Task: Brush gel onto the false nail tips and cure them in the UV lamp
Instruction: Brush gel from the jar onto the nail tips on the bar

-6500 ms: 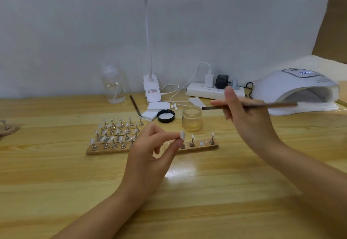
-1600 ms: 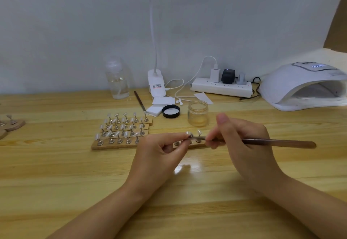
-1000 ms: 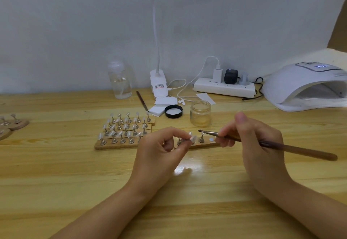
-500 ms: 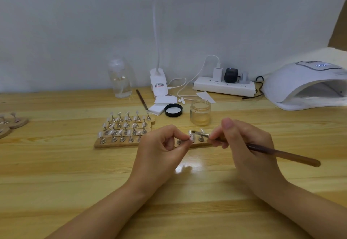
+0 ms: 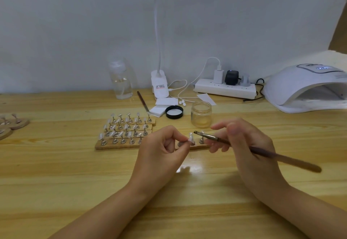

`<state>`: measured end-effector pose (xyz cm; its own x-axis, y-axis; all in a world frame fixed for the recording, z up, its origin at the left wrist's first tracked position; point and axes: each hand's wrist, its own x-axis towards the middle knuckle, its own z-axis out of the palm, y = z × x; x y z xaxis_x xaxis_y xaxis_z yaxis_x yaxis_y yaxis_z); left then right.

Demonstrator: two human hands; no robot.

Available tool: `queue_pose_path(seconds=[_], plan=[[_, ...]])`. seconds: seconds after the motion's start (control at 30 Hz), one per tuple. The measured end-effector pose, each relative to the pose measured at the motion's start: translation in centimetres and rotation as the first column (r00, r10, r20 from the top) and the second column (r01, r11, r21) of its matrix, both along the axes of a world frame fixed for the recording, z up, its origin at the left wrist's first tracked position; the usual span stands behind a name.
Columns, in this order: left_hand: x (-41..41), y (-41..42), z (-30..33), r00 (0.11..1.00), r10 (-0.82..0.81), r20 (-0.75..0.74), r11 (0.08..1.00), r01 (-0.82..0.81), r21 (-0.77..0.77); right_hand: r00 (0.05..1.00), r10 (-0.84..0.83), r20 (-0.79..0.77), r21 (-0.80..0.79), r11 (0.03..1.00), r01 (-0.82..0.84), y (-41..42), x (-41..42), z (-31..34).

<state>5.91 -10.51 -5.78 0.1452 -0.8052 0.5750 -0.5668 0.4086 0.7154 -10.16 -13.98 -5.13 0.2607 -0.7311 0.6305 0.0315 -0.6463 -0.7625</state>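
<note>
A: Start with the big item. How would the UV lamp (image 5: 308,86) handle?

B: It looks like a rigid white plastic shell, probably light for its bulk. It sits at the far right of the wooden table (image 5: 56,173) with its mouth open toward the work, well apart from both hands. It needs no lifting; the tips go in to it.

A: And the gel jar (image 5: 201,114)?

B: Small, glassy, lid off. Its black lid (image 5: 174,112) lies just beside it. I'd judge it stiff and slippery, and best left standing.

A: The holder strips (image 5: 124,132)?

B: Wooden bars carrying rows of small metal stands with nail tips on top. A stand should be gripped by its base, never by the tip.

A: Then the brush (image 5: 262,153).

B: Slim, stiff and light. The right hand (image 5: 249,150) holds it pen-fashion near the metal ferrule, fingers curled round the handle, which trails off to the right. The bristles point left, just beside the tip.

A: And the nail tip (image 5: 191,137) itself?

B: Thin, pale and nearly weightless; I'd expect it to flex and to smear once wet. The left hand (image 5: 161,156) pinches it, or perhaps its little stand, between thumb and forefinger. At this size I cannot tell which. The hand hovers above the nearest strip, wrist low, remaining fingers folded in.

A: Are the bristles touching it?

B: Very close; contact isn't clear.
</note>
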Motion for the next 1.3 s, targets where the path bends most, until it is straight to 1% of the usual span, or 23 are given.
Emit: queue_pose_path(seconds=[0.03, 0.13, 0.23, 0.3, 0.4, 0.5, 0.53, 0.63, 0.7, 0.77, 0.87, 0.97, 1.03, 1.13, 1.23, 1.3], plan=[[0.03, 0.01, -0.03, 1.0, -0.001, 0.003, 1.0, 0.001, -0.001, 1.0, -0.008, -0.029, -0.012, 1.0, 0.008, -0.03, -0.01, 0.01], [0.07, 0.01, -0.06, 1.0, 0.003, 0.0, 1.0, -0.003, -0.001, 0.991, -0.036, -0.13, -0.129, 0.991, 0.019, -0.03, 0.15, 0.04], [0.06, 0.02, -0.09, 1.0, 0.004, -0.011, 1.0, -0.004, 0.009, 0.991, -0.007, -0.132, -0.169, 0.985, -0.016, 0.0, 0.14, 0.02], [0.09, 0.01, -0.13, 1.0, -0.002, -0.014, 1.0, 0.002, 0.016, 0.993, -0.013, -0.114, -0.185, 0.983, -0.009, -0.06, 0.03, 0.0], [0.02, -0.03, -0.09, 1.0, -0.004, -0.008, 1.0, 0.004, 0.018, 0.997, -0.023, -0.073, -0.139, 0.99, 0.013, -0.08, -0.19, -0.05], [0.01, 0.03, -0.01, 1.0, -0.005, -0.011, 1.0, 0.006, 0.02, 0.997, 0.014, -0.08, -0.091, 0.996, -0.021, -0.03, -0.02, -0.11], [0.04, 0.04, -0.02, 1.0, -0.006, -0.012, 1.0, 0.007, 0.022, 0.994, 0.003, -0.109, -0.111, 0.994, -0.015, -0.06, 0.04, -0.11], [0.11, 0.06, -0.11, 1.0, -0.007, -0.018, 1.0, 0.007, 0.024, 0.971, -0.074, -0.228, -0.294, 0.956, 0.003, -0.07, 0.23, 0.03], [0.08, 0.03, -0.09, 1.0, -0.011, -0.025, 1.0, 0.012, 0.025, 0.969, -0.075, -0.236, -0.353, 0.935, -0.014, 0.0, 0.17, -0.03], [0.03, 0.02, -0.09, 1.0, -0.013, -0.026, 1.0, 0.013, 0.024, 0.974, -0.076, -0.214, -0.375, 0.927, -0.01, 0.06, 0.1, 0.0], [0.06, 0.04, -0.05, 1.0, -0.013, -0.013, 1.0, 0.013, 0.02, 0.981, -0.098, -0.167, -0.366, 0.93, 0.031, -0.04, 0.13, 0.08], [0.11, -0.02, -0.12, 1.0, -0.006, -0.005, 1.0, 0.006, 0.017, 0.975, -0.119, -0.186, -0.319, 0.946, 0.054, -0.26, 0.25, 0.07], [0.1, -0.04, -0.17, 1.0, -0.005, -0.007, 1.0, 0.005, 0.018, 0.979, -0.089, -0.185, -0.279, 0.96, 0.035, -0.14, 0.25, -0.08], [0.1, 0.01, -0.16, 1.0, -0.008, -0.005, 1.0, 0.008, 0.017, 0.989, -0.053, -0.135, -0.257, 0.966, 0.017, 0.13, 0.13, -0.24], [0.12, 0.0, -0.17, 1.0, -0.002, -0.007, 1.0, 0.002, 0.015, 0.987, -0.096, -0.128, -0.255, 0.965, 0.061, -0.03, 0.21, -0.07], [0.12, -0.05, -0.2, 1.0, 0.004, -0.008, 1.0, -0.004, 0.017, 0.985, -0.101, -0.142, -0.217, 0.974, 0.069, -0.02, 0.32, -0.07]])
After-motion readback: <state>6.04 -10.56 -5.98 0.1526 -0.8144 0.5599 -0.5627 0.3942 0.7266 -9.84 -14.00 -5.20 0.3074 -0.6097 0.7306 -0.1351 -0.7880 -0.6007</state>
